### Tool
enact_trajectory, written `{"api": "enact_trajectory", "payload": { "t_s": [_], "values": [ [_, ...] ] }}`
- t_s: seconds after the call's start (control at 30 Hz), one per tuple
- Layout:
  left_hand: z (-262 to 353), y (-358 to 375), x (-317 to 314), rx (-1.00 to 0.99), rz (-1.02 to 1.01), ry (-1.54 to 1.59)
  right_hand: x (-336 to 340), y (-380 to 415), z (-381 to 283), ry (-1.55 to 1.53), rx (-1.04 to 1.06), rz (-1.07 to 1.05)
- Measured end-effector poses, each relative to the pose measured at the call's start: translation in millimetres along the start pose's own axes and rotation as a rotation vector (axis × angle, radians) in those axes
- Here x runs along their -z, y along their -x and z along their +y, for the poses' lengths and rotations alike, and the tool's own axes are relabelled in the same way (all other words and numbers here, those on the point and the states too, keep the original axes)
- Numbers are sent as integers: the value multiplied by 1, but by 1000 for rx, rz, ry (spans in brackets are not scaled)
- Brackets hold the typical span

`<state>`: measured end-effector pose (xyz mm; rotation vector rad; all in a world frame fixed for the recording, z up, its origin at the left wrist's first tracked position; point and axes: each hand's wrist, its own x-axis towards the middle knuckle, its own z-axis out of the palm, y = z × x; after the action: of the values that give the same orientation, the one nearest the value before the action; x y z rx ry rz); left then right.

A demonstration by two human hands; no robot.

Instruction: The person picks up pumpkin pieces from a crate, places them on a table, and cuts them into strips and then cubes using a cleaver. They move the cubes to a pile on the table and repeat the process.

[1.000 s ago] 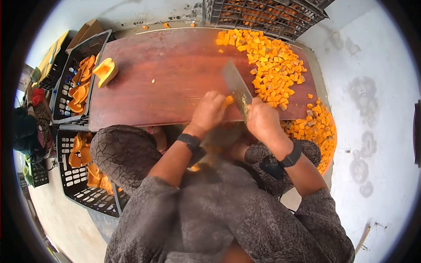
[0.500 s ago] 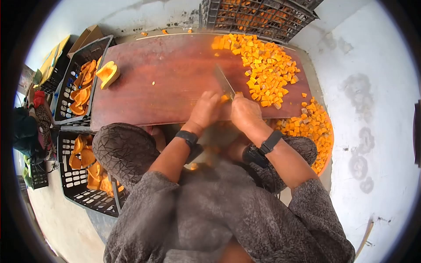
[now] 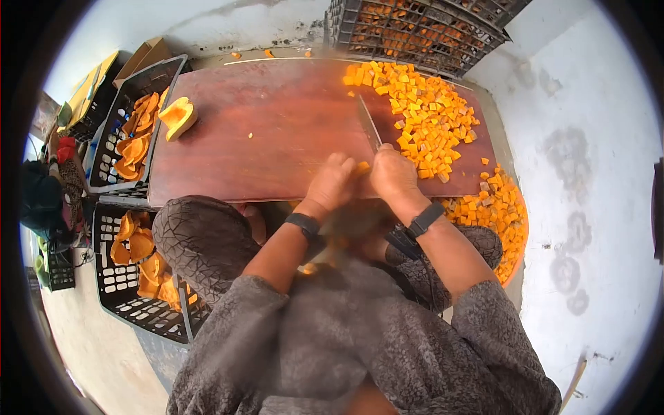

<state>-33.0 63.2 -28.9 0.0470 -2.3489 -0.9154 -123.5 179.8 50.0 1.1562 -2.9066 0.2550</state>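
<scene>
My right hand (image 3: 395, 173) is closed around the handle of a kitchen knife (image 3: 370, 124), whose blade points away from me over the reddish-brown board (image 3: 263, 149). Beside it on the left, the fingers of my left hand (image 3: 331, 183) are curled at a small orange pumpkin piece (image 3: 363, 167) near the board's front edge. That piece is partly hidden and slightly blurred. Right of the knife lies a heap of pumpkin cubes (image 3: 432, 124). At the board's left end sits a larger hollowed pumpkin chunk (image 3: 178, 118).
Black crates (image 3: 143, 185) with pumpkin pieces stand on the left. An orange tub (image 3: 523, 228) full of cubes is below the board's right end. Stacked crates (image 3: 422, 34) stand behind, and a white wall (image 3: 588, 180) rises at right. Another person (image 3: 48, 197) is at far left.
The view has shifted a little. The knife has moved slightly right relative to the board, and both hands stay close together near its front edge. The cube heap looks much the same.
</scene>
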Motion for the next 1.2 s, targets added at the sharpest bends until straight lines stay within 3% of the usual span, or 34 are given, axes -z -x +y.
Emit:
{"api": "enact_trajectory", "payload": {
  "t_s": [0.13, 0.4, 0.7, 1.0, 1.2],
  "values": [
    [2, 3, -2, 28, 2, -10, 6, 7, 11, -33, -152, -21],
    [6, 2, 0, 0, 14, -35, 40, 59, 3, -91, -12, -61],
    [5, 1, 0, 55, -30, -24, 29, 49, 7, -94, 83, -135],
    [5, 2, 4, -5, -28, -26, 0, -3, -4, -50, -77, -41],
    [7, 4, 3, 58, 24, 27, 32, 34, 5, -102, -51, -42]
  ]
}}
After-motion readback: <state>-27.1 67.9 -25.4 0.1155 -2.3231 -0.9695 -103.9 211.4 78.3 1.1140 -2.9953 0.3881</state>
